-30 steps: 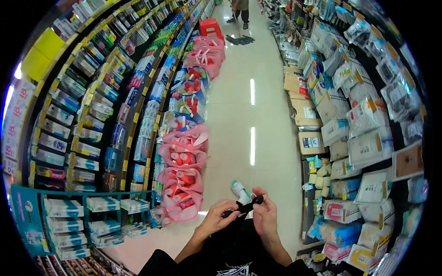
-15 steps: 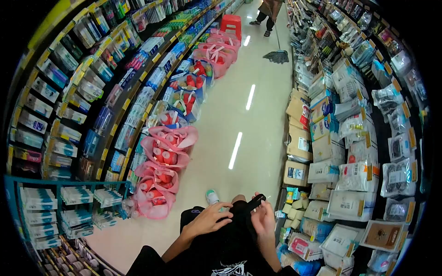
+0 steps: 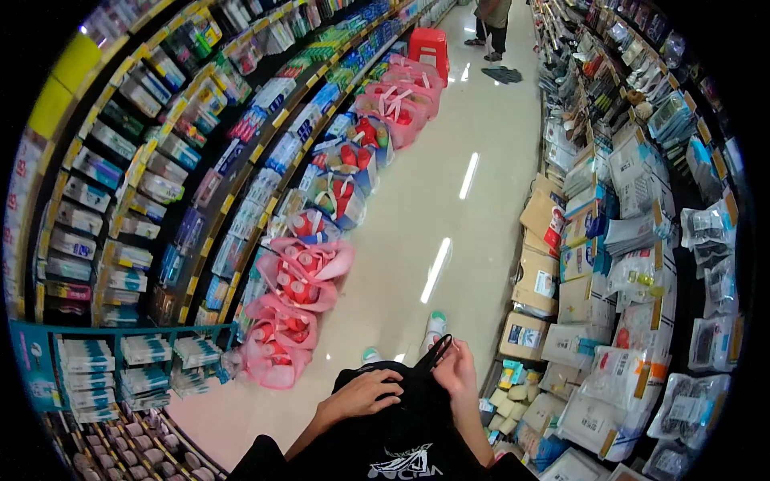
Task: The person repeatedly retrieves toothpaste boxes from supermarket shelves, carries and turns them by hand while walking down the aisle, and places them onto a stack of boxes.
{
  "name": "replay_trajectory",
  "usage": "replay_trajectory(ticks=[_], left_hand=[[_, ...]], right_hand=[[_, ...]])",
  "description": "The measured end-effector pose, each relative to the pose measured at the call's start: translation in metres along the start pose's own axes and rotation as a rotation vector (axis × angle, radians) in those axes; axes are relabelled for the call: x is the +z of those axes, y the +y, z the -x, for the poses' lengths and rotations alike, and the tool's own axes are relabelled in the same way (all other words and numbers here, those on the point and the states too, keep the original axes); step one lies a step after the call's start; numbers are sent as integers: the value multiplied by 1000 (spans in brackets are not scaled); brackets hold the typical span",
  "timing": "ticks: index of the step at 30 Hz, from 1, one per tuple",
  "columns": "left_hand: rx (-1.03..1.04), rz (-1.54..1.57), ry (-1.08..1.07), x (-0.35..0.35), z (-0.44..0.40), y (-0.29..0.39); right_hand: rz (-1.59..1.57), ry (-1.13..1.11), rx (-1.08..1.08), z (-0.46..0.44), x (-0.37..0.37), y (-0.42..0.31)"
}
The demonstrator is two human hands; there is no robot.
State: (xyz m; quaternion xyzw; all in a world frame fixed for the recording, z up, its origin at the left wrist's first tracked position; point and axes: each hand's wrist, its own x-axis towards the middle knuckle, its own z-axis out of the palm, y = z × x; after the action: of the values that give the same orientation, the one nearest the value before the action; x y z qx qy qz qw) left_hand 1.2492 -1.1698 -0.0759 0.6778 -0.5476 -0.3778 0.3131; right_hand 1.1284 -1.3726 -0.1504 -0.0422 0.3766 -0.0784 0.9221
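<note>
A thin black strap loop point(image 3: 434, 350) rises from the fingers of my right hand point(image 3: 457, 370), which are pinched on it. My left hand point(image 3: 369, 394) lies lower and to the left, with its fingers spread and slightly curled over dark cloth; nothing shows in it. Black clothing point(image 3: 353, 433) with a white print fills the space below and between my hands. Beyond them, a white shoe with a green toe point(image 3: 435, 323) shows on the floor, and the tip of another point(image 3: 370, 354) is further left.
Pink bags with red bottles point(image 3: 281, 341) line the left shelf foot, with a red stool point(image 3: 429, 50) behind. Packed shelves flank the aisle floor point(image 3: 401, 256). At the far end stands a person point(image 3: 491, 28) beside a grey mop head point(image 3: 502, 74). Cardboard boxes point(image 3: 535, 280) line the right shelf.
The dark object in my right hand no longer shows; a strap loop does. My left hand has moved slightly lower. The view has shifted, and the mop and person appear further right.
</note>
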Motion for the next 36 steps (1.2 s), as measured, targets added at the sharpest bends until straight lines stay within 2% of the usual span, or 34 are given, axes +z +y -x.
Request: replay_trajectory(ticks=[4,9,17,22,25,28,32,36], left_hand=[[-4,-31,40,-12,-65,9],[-7,4,129,-26,-138,25],[-6,31,300,-54,-204,31],[-35,89,426,-88,-242,15],[-35,163,501,-114,-273,3],[-54,222,533,-151,-302,-8],[-30,290,569,-206,-338,-19],[74,209,627,-252,-364,-38]], right_hand=[[-113,-21,-54,-25,-5,-55],[25,-2,-150,-22,7,-113],[-3,-90,-29,-59,44,-164],[-22,-151,-47,-83,102,-194],[-25,-202,-131,-103,135,-218],[88,-239,-270,-130,167,-245],[221,-307,-345,-157,224,-275],[387,-344,-364,-193,269,-283]])
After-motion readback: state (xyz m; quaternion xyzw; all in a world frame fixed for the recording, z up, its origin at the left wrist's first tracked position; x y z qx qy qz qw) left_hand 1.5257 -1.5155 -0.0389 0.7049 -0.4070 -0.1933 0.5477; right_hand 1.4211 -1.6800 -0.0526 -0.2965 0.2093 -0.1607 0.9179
